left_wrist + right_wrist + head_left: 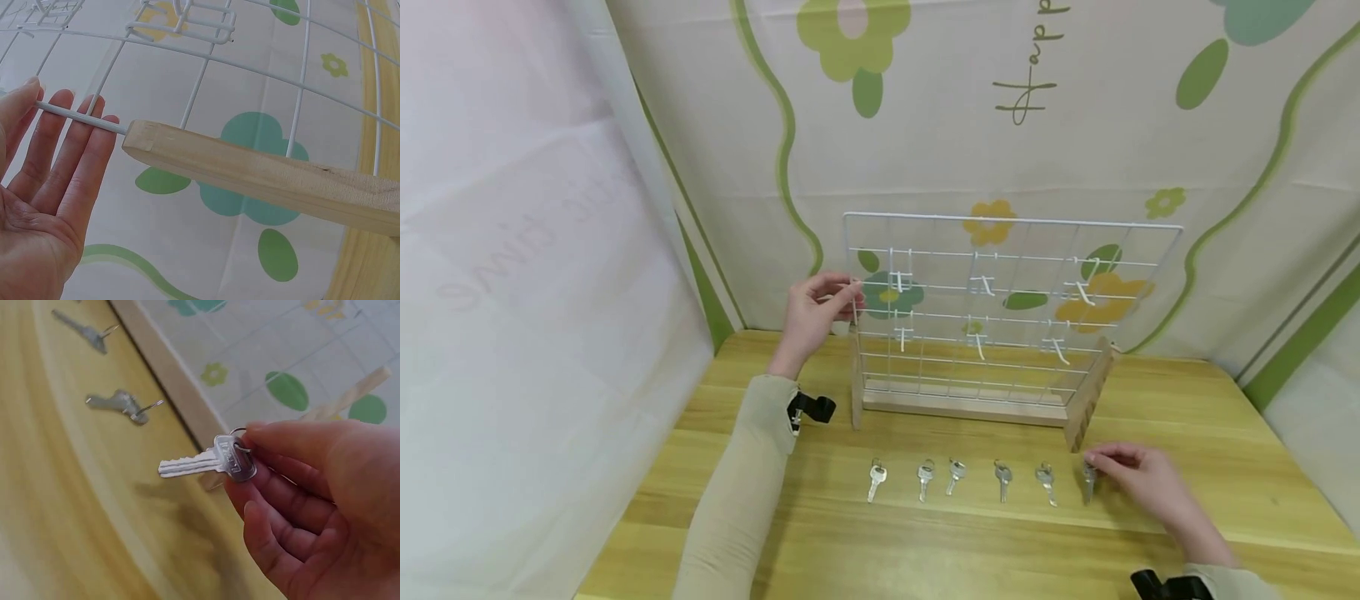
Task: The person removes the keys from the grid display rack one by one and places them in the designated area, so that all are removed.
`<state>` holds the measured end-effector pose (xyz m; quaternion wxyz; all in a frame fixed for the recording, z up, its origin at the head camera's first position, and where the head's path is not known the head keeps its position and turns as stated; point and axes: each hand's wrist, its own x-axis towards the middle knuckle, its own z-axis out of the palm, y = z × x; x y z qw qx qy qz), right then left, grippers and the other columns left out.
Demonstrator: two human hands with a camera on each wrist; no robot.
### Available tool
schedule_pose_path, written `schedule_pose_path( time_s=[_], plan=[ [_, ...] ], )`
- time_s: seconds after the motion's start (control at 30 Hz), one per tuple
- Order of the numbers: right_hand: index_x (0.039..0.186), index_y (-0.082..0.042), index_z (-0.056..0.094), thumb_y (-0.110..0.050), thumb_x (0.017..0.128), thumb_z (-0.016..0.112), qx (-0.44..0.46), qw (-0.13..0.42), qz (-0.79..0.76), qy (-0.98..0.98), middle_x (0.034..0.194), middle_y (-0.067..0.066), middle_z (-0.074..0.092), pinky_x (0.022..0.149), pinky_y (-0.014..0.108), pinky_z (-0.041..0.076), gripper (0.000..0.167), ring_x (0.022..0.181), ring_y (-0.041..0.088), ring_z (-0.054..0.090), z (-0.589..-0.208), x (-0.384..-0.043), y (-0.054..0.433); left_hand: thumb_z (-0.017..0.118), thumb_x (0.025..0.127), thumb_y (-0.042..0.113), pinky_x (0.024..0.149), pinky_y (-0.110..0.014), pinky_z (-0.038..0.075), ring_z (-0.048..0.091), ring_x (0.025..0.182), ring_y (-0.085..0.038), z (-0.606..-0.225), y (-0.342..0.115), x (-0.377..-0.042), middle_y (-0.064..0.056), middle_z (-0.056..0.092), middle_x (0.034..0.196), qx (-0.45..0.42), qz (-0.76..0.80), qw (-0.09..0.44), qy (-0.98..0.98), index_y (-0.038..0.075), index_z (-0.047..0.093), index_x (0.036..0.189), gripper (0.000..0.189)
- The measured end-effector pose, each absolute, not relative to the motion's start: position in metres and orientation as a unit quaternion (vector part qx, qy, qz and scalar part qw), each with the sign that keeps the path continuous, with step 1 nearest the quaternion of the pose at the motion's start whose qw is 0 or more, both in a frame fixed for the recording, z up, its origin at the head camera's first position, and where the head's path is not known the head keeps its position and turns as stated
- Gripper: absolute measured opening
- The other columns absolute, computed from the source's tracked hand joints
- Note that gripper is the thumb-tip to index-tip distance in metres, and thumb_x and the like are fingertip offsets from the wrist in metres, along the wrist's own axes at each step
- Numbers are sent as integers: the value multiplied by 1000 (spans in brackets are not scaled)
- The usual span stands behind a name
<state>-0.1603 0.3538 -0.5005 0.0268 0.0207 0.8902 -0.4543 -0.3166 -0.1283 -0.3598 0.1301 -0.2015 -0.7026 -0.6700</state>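
My right hand (1153, 483) pinches a silver key (206, 459) by its small ring, and the key hangs above the table near the rack's right foot. My left hand (816, 312) holds the left side wire of a white wire grid rack (955, 408), thumb on one side and fingers behind, just above the wooden side post (250, 165). White hooks (981, 286) stick out from the grid in two rows, with nothing hanging on them. Several more silver keys (1003, 477), each with a ring, lie in a row before the rack.
The rack stands on a wood-grain table (910, 550). Behind it hangs a pale cloth (1097, 158) printed with flowers, and another white cloth (535, 333) closes the left side. Black straps (814, 407) sit at both wrists.
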Motion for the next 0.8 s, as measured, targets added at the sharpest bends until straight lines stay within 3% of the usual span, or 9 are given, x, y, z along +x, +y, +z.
schedule_pose_path(
  time_s=[0.13, 0.33, 0.63, 0.8],
  plan=[
    [107, -1, 76, -23, 98, 72, -1, 10, -422, 906, 101, 8, 74, 62, 26, 56, 24, 77, 9, 63, -512, -162, 352, 75, 96, 22, 76, -49, 63, 72, 85, -40, -360, -128, -316, -14, 74, 95, -202, -672, 130, -701, 3, 73, 108, 22],
    [102, -6, 78, -22, 96, 75, -22, -16, -384, 923, 98, 5, 75, 68, 21, 54, 17, 84, 3, 64, -520, -164, 351, 75, 96, 21, 72, -39, 64, 69, 88, -50, -361, -127, -317, -14, 74, 95, -204, -673, 130, -699, 3, 73, 107, 22],
    [101, -9, 79, -28, 96, 75, -18, -21, -351, 936, 98, 3, 76, 75, 23, 53, 20, 89, 10, 66, -519, -164, 349, 75, 96, 22, 73, -40, 64, 73, 83, -34, -363, -126, -317, -14, 74, 95, -207, -674, 133, -697, 3, 73, 107, 22],
    [101, -9, 79, -29, 96, 74, -16, -19, -346, 938, 93, -1, 76, 76, 25, 54, 21, 86, 10, 67, -520, -165, 347, 75, 96, 21, 76, -44, 63, 73, 85, -33, -364, -126, -316, -14, 74, 97, -205, -667, 138, -703, 2, 72, 110, 23]
  ],
)
